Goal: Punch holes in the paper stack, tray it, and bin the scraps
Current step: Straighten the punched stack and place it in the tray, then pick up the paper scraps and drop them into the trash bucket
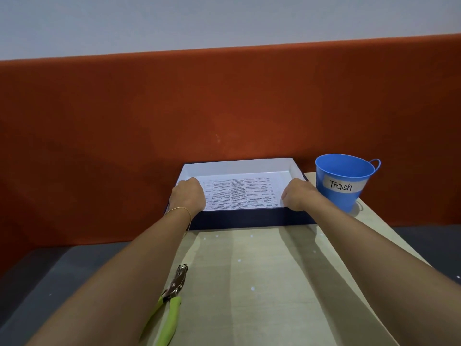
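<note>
**A:** Green-handled hole punch (172, 293) lies nearest, close to the left edge of the table (274, 308), with nobody touching it.

**B:** And the paper stack (242, 193)?

**A:** It's inside the tray (249, 219) at the far end, against the red partition (224, 108). The left hand (188, 193) grips its left edge and the right hand (298, 194) its right edge, with the fingers curled down round the sheets. The fingertips are hidden, so I cannot tell whether the stack lies flat on the tray floor yet.

**B:** What could go wrong from here?

**A:** I'd judge the letting go is the risk. If one hand lets go before the other, the sheets may fan out or ride up the tray wall, and the punched edge would lose its alignment. The stack also fills most of the tray's width, so fingers drawn out carelessly could drag the top sheets with them.

**B:** And the rest?

**A:** The scraps (252, 288) are tiny white dots scattered over the table between the punch and the tray. They are light, so a sweeping forearm or a quick move may send them off the edge. The blue bucket (341, 186) marked "Trash" stands just beside the tray's right corner, near the right wrist. A hasty pull back could knock it over.
</note>
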